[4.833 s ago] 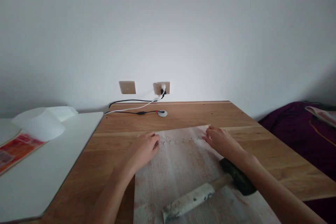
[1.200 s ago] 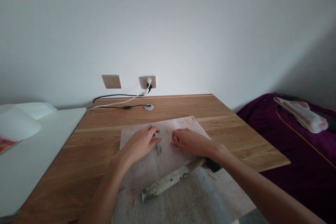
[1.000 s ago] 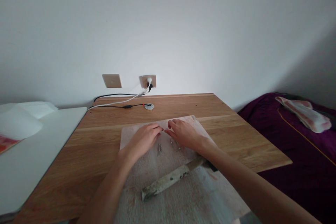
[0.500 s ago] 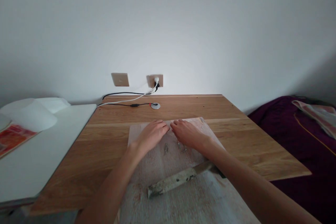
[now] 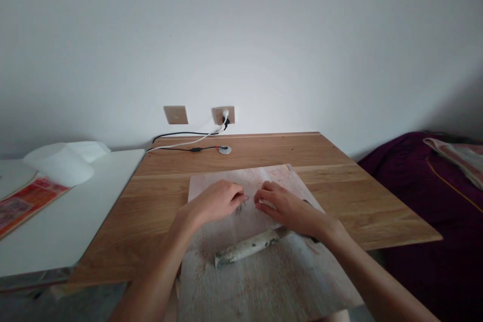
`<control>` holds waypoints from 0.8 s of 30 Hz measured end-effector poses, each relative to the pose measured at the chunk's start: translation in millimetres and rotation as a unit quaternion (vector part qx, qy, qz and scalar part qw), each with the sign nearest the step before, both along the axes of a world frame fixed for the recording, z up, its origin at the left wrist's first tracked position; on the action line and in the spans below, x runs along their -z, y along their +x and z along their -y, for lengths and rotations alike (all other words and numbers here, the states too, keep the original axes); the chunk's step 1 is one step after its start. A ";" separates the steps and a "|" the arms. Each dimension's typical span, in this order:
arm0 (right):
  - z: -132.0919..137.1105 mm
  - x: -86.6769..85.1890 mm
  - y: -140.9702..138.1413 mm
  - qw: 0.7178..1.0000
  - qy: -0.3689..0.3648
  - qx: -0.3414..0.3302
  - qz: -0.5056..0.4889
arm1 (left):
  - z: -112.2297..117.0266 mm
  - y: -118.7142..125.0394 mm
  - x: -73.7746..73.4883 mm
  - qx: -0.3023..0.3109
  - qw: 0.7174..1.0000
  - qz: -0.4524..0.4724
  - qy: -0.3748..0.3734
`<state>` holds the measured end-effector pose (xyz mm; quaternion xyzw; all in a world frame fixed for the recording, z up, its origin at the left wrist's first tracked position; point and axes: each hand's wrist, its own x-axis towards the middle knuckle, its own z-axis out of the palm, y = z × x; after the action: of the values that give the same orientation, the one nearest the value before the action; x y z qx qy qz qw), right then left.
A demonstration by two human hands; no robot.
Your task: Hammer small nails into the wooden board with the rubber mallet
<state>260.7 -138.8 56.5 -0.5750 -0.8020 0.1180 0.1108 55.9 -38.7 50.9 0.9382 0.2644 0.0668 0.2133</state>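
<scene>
A whitewashed wooden board [image 5: 264, 282] lies on the wooden table [image 5: 158, 201]. My left hand [image 5: 215, 202] rests on the board with its fingers curled and pinched over a few small dark nails [image 5: 240, 207]. My right hand [image 5: 285, 207] lies just right of them, fingers bent and pinched together; what they hold is too small to see. A hammer with a pale stained handle [image 5: 245, 250] lies across the board just behind my hands, its dark head hidden under my right wrist.
A white side table [image 5: 64, 221] at the left carries white paper and a red printed sheet [image 5: 26, 201]. Cables [image 5: 188, 146] run from a wall socket [image 5: 223, 114] across the table's back edge. A purple bed [image 5: 426, 181] stands on the right.
My hands have drawn back from the board's far edge toward me and come together over the nails, which now lie gathered in a small cluster. The hammer has not moved on the board.
</scene>
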 end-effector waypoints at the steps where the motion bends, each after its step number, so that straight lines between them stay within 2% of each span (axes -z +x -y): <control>1: 5.3 1.2 -0.9 1.000 0.014 0.008 -0.006 | 7.0 -2.8 3.2 -0.011 1.000 0.002 -0.008; 4: 26.5 6.7 1.4 0.996 0.070 0.050 -0.025 | 28.6 -20.5 13.6 -0.085 0.994 0.056 0.030; 7: 67.5 23.9 18.7 0.977 0.153 0.139 -0.047 | 55.6 -59.2 28.3 -0.156 0.975 0.139 0.079; 9: 104.0 46.8 37.4 0.943 0.230 0.236 -0.054 | 76.8 -91.7 44.3 -0.213 0.953 0.187 0.110; 10: 122.4 60.8 47.2 0.931 0.237 0.273 -0.053 | 87.4 -107.1 53.9 -0.244 0.942 0.198 0.119; 12: 154.1 88.8 63.9 0.916 0.224 0.331 -0.043 | 106.7 -131.7 73.4 -0.297 0.927 0.196 0.118; 14: 174.4 109.1 73.4 0.909 0.183 0.372 -0.045 | 121.8 -144.9 88.9 -0.333 0.921 0.181 0.096; 16: 182.5 117.8 74.6 0.902 0.142 0.404 -0.057 | 132.0 -148.1 97.5 -0.347 0.921 0.163 0.071; 19: 181.2 116.4 67.0 0.894 0.118 0.428 -0.066 | 139.1 -144.9 99.8 -0.363 0.918 0.146 0.062; 21: 178.7 114.6 60.8 0.899 0.131 0.414 -0.064 | 138.8 -144.6 98.2 -0.379 0.909 0.153 0.078; 24: 175.9 115.4 50.0 0.922 0.160 0.350 -0.047 | 132.0 -153.6 93.5 -0.410 0.888 0.182 0.100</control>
<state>310.7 -314.7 -58.9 -0.7876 -0.5513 -0.0313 0.2733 -97.7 -170.8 -42.6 0.7338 0.5741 0.3442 0.1161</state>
